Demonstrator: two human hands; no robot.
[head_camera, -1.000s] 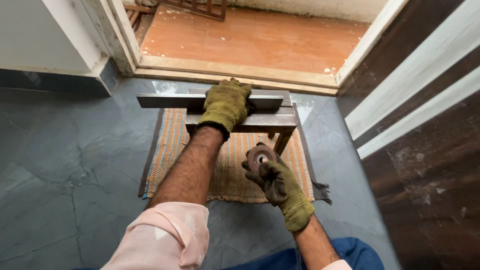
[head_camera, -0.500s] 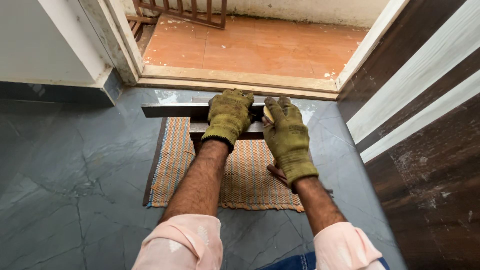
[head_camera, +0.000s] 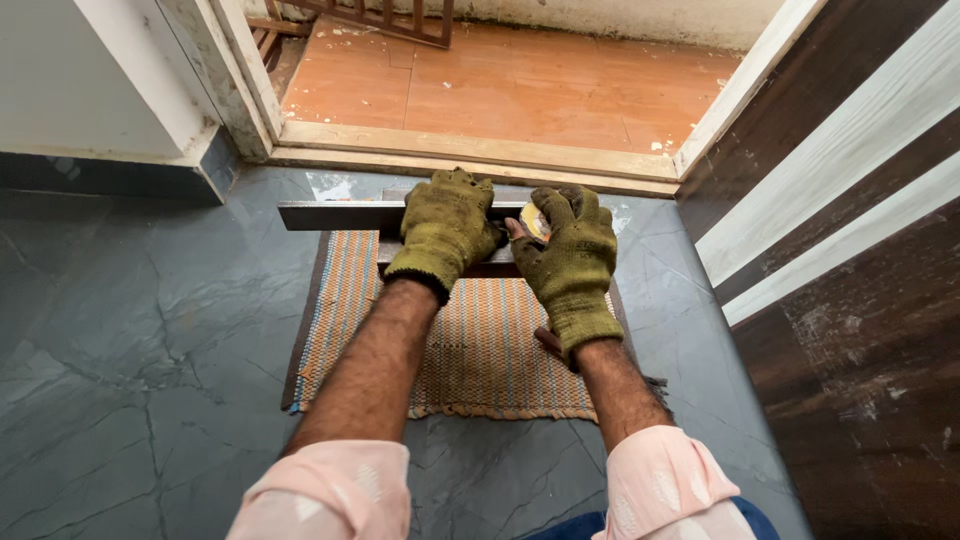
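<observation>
Grey metal bar (head_camera: 335, 215) — long, flat, dull — under gloved left hand (head_camera: 445, 225)

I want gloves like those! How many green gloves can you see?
2. One glove is on the left hand, pressing down on the metal bar. The other is on the right hand, beside it, gripping a small yellow thing.
</observation>
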